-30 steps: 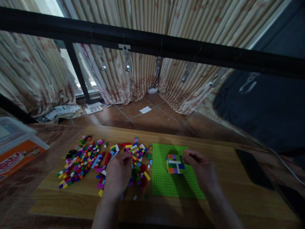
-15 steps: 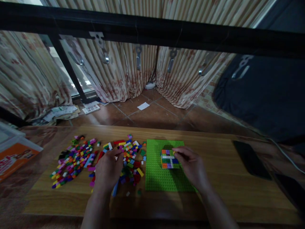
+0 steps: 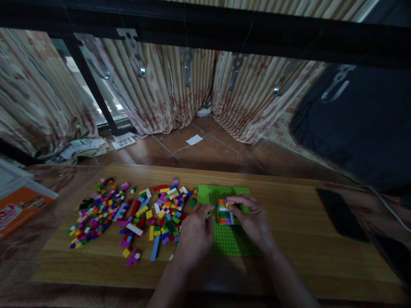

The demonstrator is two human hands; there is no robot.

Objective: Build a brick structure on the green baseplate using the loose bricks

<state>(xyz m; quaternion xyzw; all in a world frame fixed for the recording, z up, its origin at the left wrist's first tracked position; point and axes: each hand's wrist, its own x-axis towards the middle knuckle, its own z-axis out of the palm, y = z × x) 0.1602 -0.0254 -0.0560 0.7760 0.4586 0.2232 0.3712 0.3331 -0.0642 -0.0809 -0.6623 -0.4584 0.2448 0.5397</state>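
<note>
A small block of toy bricks (image 3: pixel 222 214) in orange, purple, white and green stands on the green baseplate (image 3: pixel 229 246). Over its right side is my right hand (image 3: pixel 253 220), thumb and forefinger pinched at the top; a speck of yellow, apparently a small brick, shows at the fingertips. My left hand (image 3: pixel 197 231) hovers at the baseplate's left edge, its thumb and forefinger curled close together just left of the block. Whatever those fingertips may hold is too small to make out. My right hand hides part of the block.
Loose bricks (image 3: pixel 107 209) in many colours lie spread over the left half of the wooden table (image 3: pixel 298 265). A black phone-like slab (image 3: pixel 340 214) lies at the right. An orange-labelled box (image 3: pixel 25 207) stands left of the table. A dark rail (image 3: pixel 205 28) crosses above.
My left hand has moved right, from over the loose bricks to beside the block. My right hand has shifted slightly left over the block. The view has tilted down a little.
</note>
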